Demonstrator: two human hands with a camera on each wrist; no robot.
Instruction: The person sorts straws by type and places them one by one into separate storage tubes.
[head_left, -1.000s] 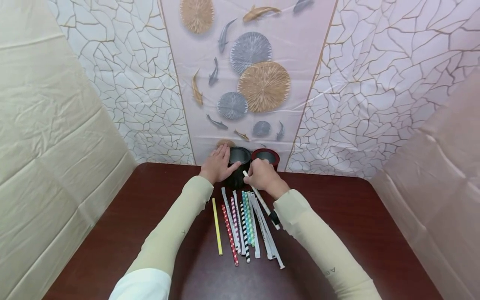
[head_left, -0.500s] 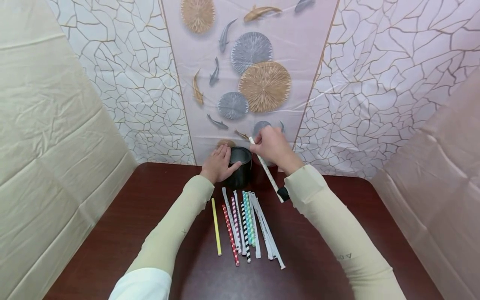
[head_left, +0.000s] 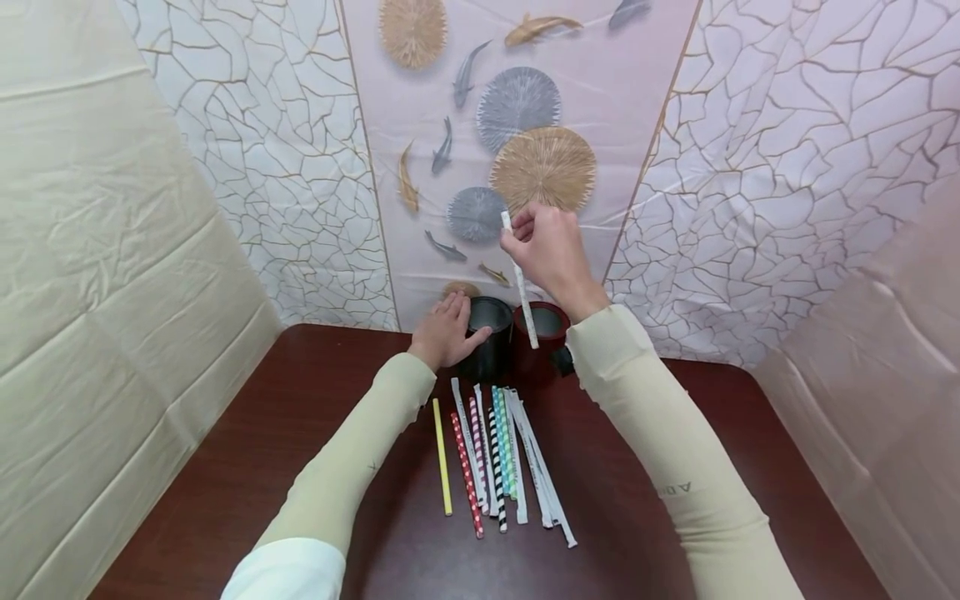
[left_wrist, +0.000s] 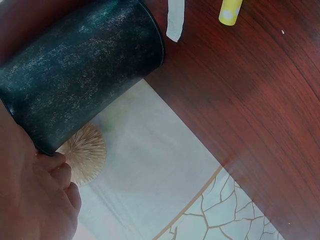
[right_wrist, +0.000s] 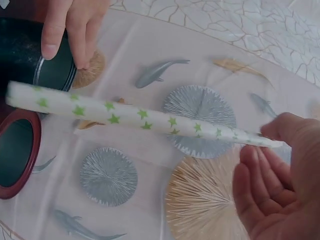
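Note:
In the head view my right hand (head_left: 551, 250) pinches a white paper straw (head_left: 522, 292) near its upper end. Green stars cover the straw (right_wrist: 145, 120) in the right wrist view. It hangs nearly upright, its lower end in front of the dark red cup (head_left: 542, 321); whether it touches the cup, I cannot tell. My left hand (head_left: 444, 333) rests against the left side of a black-green cup (head_left: 487, 350), fingers straight, thumb across the near rim. The left wrist view shows this cup (left_wrist: 85, 70) with the left fingertips at its rim.
Several straws lie side by side on the brown table (head_left: 315, 467): a yellow straw (head_left: 442, 458), a red dotted straw (head_left: 467, 475), striped straws (head_left: 497, 467) and white wrapped straws (head_left: 547, 483). A patterned cloth (head_left: 300, 167) hangs directly behind both cups.
My right hand has raised the star straw up from beside the pile on the table to the red cup, swinging it more upright. The left hand has stayed at the black-green cup.

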